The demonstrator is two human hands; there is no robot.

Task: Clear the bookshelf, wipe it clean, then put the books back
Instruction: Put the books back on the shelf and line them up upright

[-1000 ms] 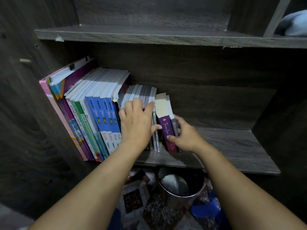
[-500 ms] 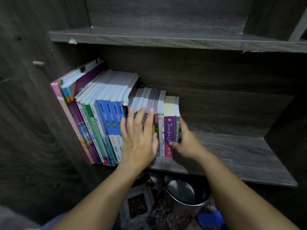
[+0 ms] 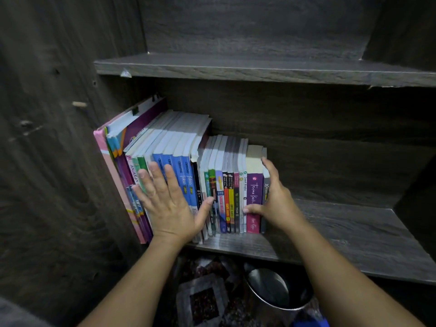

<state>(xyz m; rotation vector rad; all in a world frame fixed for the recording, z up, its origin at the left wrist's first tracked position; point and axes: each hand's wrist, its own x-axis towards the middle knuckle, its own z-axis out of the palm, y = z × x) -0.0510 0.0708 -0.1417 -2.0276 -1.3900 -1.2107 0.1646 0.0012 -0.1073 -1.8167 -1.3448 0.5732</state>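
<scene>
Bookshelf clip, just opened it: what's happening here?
A person is handling a row of books standing on the shelf. The left hand presses flat, fingers spread, on the blue spines. The right hand grips the row's right end, thumb on the purple book. The row sits against the left wall.

Blue books (image 3: pixel 186 180), spines: "Fokus", set vertically. Purple book (image 3: pixel 254 192), spine: "Terima Kasih" in white script. Grey book (image 3: pixel 266 183), spine: "X", remainder unreadable. Pale book (image 3: pixel 132 171) at left, spine: "ANAKAN", lower part covered. Other spine print is too small to read.
</scene>
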